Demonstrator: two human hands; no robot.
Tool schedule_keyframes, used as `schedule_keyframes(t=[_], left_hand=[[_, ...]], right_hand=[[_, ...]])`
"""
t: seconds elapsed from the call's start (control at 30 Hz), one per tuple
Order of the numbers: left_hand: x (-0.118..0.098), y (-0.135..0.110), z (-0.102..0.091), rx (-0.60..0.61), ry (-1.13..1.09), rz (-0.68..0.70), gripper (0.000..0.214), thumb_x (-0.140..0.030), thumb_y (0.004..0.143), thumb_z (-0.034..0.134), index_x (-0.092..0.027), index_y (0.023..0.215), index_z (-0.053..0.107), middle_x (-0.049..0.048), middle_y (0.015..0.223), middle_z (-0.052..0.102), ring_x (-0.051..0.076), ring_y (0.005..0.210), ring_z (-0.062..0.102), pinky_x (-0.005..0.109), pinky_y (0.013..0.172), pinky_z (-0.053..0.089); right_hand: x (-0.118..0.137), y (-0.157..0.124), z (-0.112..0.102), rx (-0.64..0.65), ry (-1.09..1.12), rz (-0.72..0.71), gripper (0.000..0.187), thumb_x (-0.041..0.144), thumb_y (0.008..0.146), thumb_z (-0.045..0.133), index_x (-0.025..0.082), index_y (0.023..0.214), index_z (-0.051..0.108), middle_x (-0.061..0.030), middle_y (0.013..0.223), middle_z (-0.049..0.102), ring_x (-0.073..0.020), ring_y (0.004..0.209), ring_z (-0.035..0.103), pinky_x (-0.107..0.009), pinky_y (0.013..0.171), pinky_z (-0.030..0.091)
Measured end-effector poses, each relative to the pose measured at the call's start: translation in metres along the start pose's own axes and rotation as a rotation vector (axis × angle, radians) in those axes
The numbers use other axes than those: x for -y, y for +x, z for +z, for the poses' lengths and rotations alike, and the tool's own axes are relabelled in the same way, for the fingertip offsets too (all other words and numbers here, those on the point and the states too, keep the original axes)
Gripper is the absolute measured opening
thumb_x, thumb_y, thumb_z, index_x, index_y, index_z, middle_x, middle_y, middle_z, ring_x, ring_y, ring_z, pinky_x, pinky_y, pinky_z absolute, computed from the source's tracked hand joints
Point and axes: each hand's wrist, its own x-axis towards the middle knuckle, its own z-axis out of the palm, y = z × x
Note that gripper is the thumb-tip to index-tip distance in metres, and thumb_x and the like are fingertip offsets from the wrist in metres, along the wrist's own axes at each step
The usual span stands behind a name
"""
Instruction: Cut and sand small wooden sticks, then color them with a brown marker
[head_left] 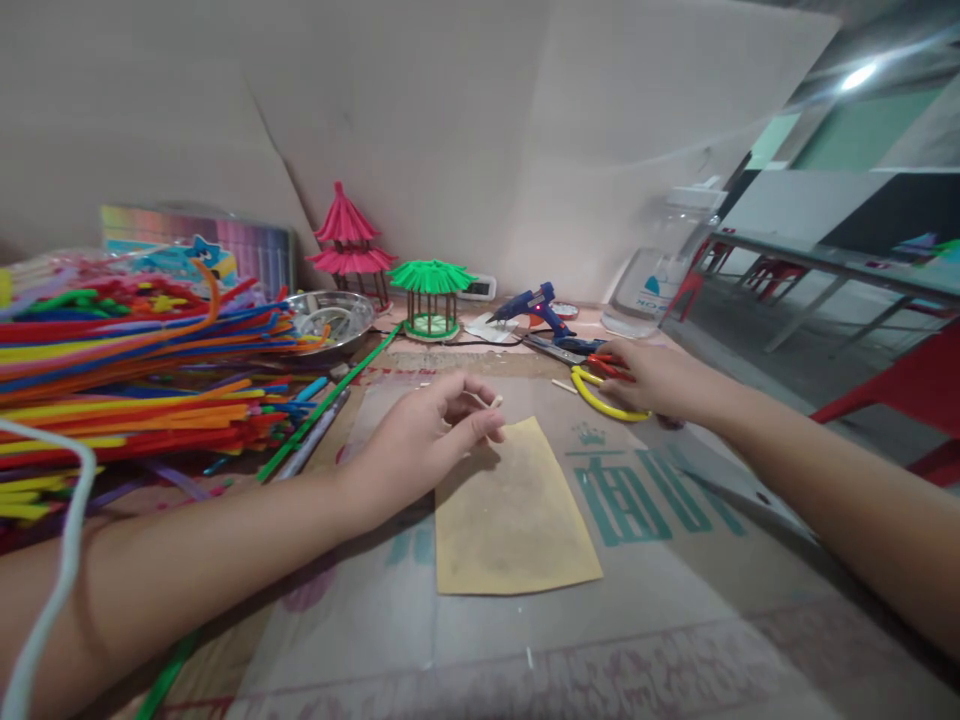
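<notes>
Head view, one entry per item.

1. Left hand (420, 435): lay at the middle of the cardboard-covered surface (675, 640), fingers curled, thumb and forefinger pinched together on a short pale wooden stick (493, 402). The stick's free end pointed right, toward the other hand.
2. Flat tan rectangular sheet (514, 510): lay just nearer than that hand, its far left corner under the fingertips.
3. Right hand (660, 382): lay well apart, toward the surface's far right edge, palm down on the yellow-and-red-handled scissors (600, 402). Whether its fingers gripped the loops could not be told.
4. Scissors: handles under the right hand, blades running left and away toward the blue plastic glue gun (532, 303). The right hand was the nearer by far.
5. Second short wooden stick (562, 385): loose, between the hands.
6. Far edge: green model pavilion (431, 295), pink model pagoda (349, 245), round metal bowl (334, 318).
7. Left edge: heap of coloured pipe cleaners (135, 370).
</notes>
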Motion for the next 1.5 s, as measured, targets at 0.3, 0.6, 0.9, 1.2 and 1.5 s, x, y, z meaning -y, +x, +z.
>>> schedule_keyframes(t=[0.3, 0.6, 0.9, 1.2, 1.5], left_hand=[[-0.001, 0.004, -0.002, -0.017, -0.063, -0.039, 0.017, -0.035, 0.096, 0.058, -0.017, 0.096, 0.058, 0.0053, 0.090, 0.076, 0.016, 0.080, 0.073, 0.026, 0.069, 0.058], [-0.001, 0.005, -0.004, -0.086, -0.078, 0.005, 0.017, -0.034, 0.094, 0.060, -0.018, 0.098, 0.060, 0.0020, 0.083, 0.072, 0.016, 0.079, 0.072, 0.026, 0.069, 0.057], [-0.008, 0.003, -0.007, -0.141, 0.058, 0.072, 0.017, -0.030, 0.097, 0.055, -0.016, 0.095, 0.065, 0.0017, 0.081, 0.069, 0.014, 0.078, 0.067, 0.026, 0.072, 0.055], [-0.010, 0.002, -0.008, -0.119, 0.144, 0.145, 0.017, -0.023, 0.095, 0.054, -0.018, 0.083, 0.065, 0.0017, 0.082, 0.071, 0.015, 0.078, 0.067, 0.025, 0.070, 0.055], [-0.003, 0.003, -0.008, -0.109, 0.219, 0.259, 0.022, -0.016, 0.096, 0.053, -0.018, 0.081, 0.069, 0.0012, 0.081, 0.070, 0.014, 0.080, 0.067, 0.024, 0.070, 0.053]], right_hand=[[0.003, 0.004, 0.018, 0.058, -0.079, -0.033, 0.053, 0.030, 0.086, 0.061, 0.010, 0.135, 0.060, -0.0207, 0.126, 0.068, -0.0319, 0.105, 0.068, -0.034, 0.084, 0.051], [0.021, -0.015, 0.004, -0.200, 0.206, -0.013, 0.045, 0.040, 0.085, 0.064, 0.020, 0.124, 0.061, -0.0097, 0.091, 0.073, -0.0272, 0.075, 0.066, -0.033, 0.065, 0.048], [0.087, -0.054, -0.003, -0.091, 0.427, -0.231, 0.037, 0.047, 0.084, 0.067, 0.020, 0.108, 0.058, -0.0083, 0.095, 0.065, -0.0229, 0.078, 0.060, -0.032, 0.064, 0.046], [0.084, -0.056, 0.014, -0.123, 0.433, -0.328, 0.042, 0.049, 0.083, 0.074, 0.020, 0.109, 0.059, -0.0077, 0.095, 0.064, -0.0227, 0.079, 0.057, -0.032, 0.068, 0.043], [0.087, -0.060, 0.012, -0.148, 0.375, -0.386, 0.046, 0.062, 0.087, 0.067, 0.019, 0.101, 0.059, -0.0047, 0.086, 0.058, -0.0197, 0.072, 0.051, -0.030, 0.063, 0.035]])
